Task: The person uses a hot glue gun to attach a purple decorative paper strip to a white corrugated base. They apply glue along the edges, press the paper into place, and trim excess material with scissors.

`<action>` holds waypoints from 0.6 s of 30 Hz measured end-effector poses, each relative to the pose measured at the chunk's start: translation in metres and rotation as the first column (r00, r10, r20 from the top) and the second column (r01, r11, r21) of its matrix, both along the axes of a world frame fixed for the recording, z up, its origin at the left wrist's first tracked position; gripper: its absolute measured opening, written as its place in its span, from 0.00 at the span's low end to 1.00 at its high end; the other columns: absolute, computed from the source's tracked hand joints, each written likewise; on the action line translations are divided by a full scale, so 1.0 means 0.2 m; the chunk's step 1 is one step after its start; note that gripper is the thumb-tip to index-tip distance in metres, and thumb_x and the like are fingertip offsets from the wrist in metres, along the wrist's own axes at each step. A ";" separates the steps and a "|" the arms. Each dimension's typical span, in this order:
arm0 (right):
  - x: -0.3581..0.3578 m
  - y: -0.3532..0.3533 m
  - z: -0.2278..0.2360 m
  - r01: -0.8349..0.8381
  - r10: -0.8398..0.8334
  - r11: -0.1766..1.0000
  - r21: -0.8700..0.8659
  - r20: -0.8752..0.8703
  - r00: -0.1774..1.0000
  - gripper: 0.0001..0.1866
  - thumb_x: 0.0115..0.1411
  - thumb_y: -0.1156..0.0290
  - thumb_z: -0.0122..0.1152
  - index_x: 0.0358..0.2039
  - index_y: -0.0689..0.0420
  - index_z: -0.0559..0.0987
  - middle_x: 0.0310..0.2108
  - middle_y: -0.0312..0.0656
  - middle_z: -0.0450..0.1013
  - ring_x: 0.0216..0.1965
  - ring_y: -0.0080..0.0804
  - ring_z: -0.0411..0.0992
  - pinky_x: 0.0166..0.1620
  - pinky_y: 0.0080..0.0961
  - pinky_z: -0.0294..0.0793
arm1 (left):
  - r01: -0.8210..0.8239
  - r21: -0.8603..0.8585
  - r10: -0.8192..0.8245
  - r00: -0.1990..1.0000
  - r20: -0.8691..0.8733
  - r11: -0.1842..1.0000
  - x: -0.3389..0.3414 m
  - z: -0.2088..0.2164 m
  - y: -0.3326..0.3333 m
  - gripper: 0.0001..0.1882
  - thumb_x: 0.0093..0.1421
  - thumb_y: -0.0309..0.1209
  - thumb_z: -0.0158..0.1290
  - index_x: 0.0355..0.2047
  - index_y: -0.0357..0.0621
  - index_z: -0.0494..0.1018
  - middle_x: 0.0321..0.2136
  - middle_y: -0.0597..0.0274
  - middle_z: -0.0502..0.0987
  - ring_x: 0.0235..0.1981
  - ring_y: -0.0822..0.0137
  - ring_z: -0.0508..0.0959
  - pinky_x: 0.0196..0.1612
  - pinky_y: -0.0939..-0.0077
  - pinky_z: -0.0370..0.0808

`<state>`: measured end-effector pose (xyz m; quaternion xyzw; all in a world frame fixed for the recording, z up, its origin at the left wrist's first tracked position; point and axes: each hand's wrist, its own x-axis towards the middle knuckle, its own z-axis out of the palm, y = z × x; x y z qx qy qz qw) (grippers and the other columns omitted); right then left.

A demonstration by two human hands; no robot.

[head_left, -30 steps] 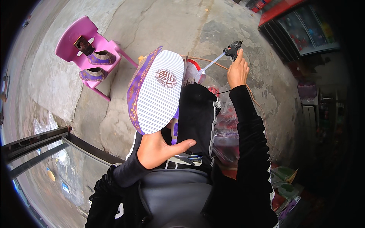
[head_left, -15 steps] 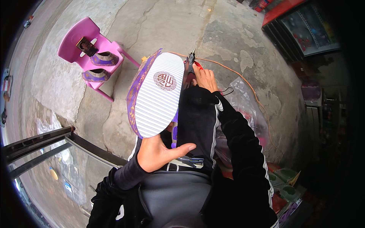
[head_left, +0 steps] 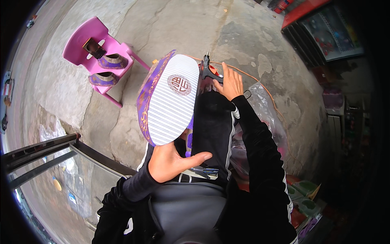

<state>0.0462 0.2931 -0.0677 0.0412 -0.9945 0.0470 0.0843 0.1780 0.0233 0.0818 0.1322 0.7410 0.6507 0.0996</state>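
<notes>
My left hand (head_left: 166, 162) supports a purple-and-gold shoe-like piece (head_left: 172, 97) from below. Its flat, oval, striped white face, with a round red emblem, is turned up. The thumb sticks out to the right; most of the other fingers are hidden beneath the piece. Just right of it, by my knee, a black glue gun (head_left: 212, 74) points its nozzle away from me. My right hand (head_left: 231, 84) is beside the gun's handle, fingers stretched and thumb apart; contact with the handle is unclear. A stapler (head_left: 205, 172) lies on my lap.
Two purple shoe-like pieces (head_left: 111, 61) and a dark box (head_left: 94, 48) sit on a pink plastic chair (head_left: 85, 30). An orange cord (head_left: 264, 86) crosses the concrete floor past a clear plastic bag (head_left: 258, 122). A glass-topped case (head_left: 95, 175) stands left; a red-framed cabinet (head_left: 304, 16) stands far right.
My right hand has shifted right and its fingers have come away from the glue gun's front part. The shoe-like piece has moved slightly right with my left hand.
</notes>
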 end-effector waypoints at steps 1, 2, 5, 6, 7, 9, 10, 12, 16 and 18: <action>0.00 -0.02 0.07 -0.028 0.009 0.996 -0.083 -0.222 0.975 0.28 0.56 0.58 0.61 0.53 0.61 0.70 0.34 0.44 0.73 0.36 0.38 0.70 0.43 0.37 0.69 | -0.016 0.011 0.016 1.000 -0.015 1.000 0.00 0.00 0.00 0.35 0.44 0.35 0.72 0.47 0.32 0.67 0.32 0.61 0.70 0.32 0.68 0.70 0.38 0.73 0.71; 0.01 -0.04 0.16 -0.032 -0.050 0.932 -0.362 -0.215 0.975 0.23 0.58 0.58 0.59 0.47 0.62 0.72 0.31 0.43 0.72 0.32 0.34 0.70 0.39 0.33 0.69 | 0.013 -0.012 -0.013 0.999 0.042 1.000 0.00 0.00 0.00 0.36 0.44 0.34 0.72 0.49 0.32 0.66 0.37 0.59 0.70 0.36 0.67 0.70 0.42 0.71 0.70; 0.20 -0.12 0.50 0.234 -0.011 0.299 -0.925 0.242 0.970 0.15 0.65 0.60 0.53 0.30 0.61 0.74 0.20 0.37 0.69 0.19 0.22 0.65 0.24 0.21 0.66 | 0.059 -0.047 -0.051 0.987 0.155 0.997 0.01 0.01 -0.03 0.38 0.43 0.32 0.71 0.51 0.31 0.64 0.42 0.57 0.69 0.42 0.66 0.70 0.47 0.69 0.70; 0.34 -0.14 0.63 0.356 0.242 -0.004 -0.934 0.345 0.907 0.18 0.67 0.60 0.50 0.24 0.60 0.73 0.17 0.35 0.67 0.15 0.17 0.62 0.19 0.16 0.62 | 0.048 -0.036 -0.043 0.990 0.132 0.998 0.00 0.00 -0.03 0.37 0.43 0.34 0.71 0.49 0.32 0.66 0.39 0.58 0.69 0.38 0.66 0.70 0.43 0.71 0.70; 0.46 -0.19 0.73 0.443 0.386 0.029 -0.896 0.419 0.822 0.17 0.68 0.61 0.48 0.26 0.59 0.73 0.19 0.35 0.68 0.15 0.15 0.63 0.18 0.13 0.61 | 0.032 -0.014 -0.031 0.995 0.092 0.999 0.00 0.00 -0.02 0.35 0.43 0.36 0.71 0.47 0.32 0.67 0.36 0.59 0.70 0.35 0.67 0.70 0.40 0.72 0.71; 0.66 -0.28 0.86 0.700 0.677 -0.023 -0.713 0.505 0.536 0.16 0.70 0.60 0.44 0.35 0.61 0.71 0.24 0.40 0.69 0.16 0.20 0.66 0.20 0.16 0.67 | 0.023 0.008 -0.024 0.993 0.113 1.000 -0.01 -0.01 -0.02 0.34 0.44 0.36 0.71 0.47 0.32 0.67 0.35 0.59 0.70 0.35 0.67 0.70 0.41 0.72 0.71; 0.74 -0.36 0.88 0.788 0.725 -0.027 -0.616 0.531 0.439 0.18 0.70 0.56 0.42 0.41 0.61 0.69 0.31 0.42 0.69 0.23 0.25 0.72 0.25 0.21 0.74 | 0.013 0.024 -0.016 0.993 0.117 1.000 -0.02 -0.01 -0.02 0.34 0.44 0.36 0.71 0.46 0.32 0.67 0.35 0.59 0.70 0.35 0.67 0.70 0.41 0.72 0.71; 0.80 -0.49 0.82 0.893 0.748 -0.267 -0.362 0.507 0.429 0.19 0.70 0.55 0.44 0.47 0.58 0.68 0.43 0.39 0.68 0.46 0.30 0.70 0.47 0.31 0.74 | 0.037 -0.016 -0.034 0.988 0.152 0.999 -0.01 0.01 -0.03 0.37 0.44 0.32 0.70 0.51 0.32 0.65 0.41 0.58 0.70 0.41 0.67 0.70 0.46 0.72 0.70; 0.82 -0.65 0.67 0.686 0.653 -0.711 -0.156 0.214 0.726 0.17 0.68 0.59 0.48 0.49 0.58 0.69 0.44 0.38 0.70 0.48 0.27 0.68 0.54 0.29 0.66 | 0.073 -0.049 -0.049 0.924 0.380 0.996 0.00 0.03 -0.04 0.40 0.43 0.31 0.70 0.54 0.31 0.63 0.44 0.57 0.71 0.46 0.66 0.70 0.51 0.71 0.69; 0.82 -0.69 0.63 0.639 0.626 -0.764 -0.087 0.139 0.768 0.16 0.67 0.61 0.50 0.49 0.58 0.70 0.44 0.38 0.70 0.47 0.27 0.68 0.53 0.28 0.66 | 0.038 -0.062 -0.026 0.981 0.192 0.997 0.00 0.01 -0.04 0.38 0.43 0.36 0.72 0.48 0.30 0.64 0.37 0.57 0.69 0.33 0.72 0.71 0.33 0.78 0.74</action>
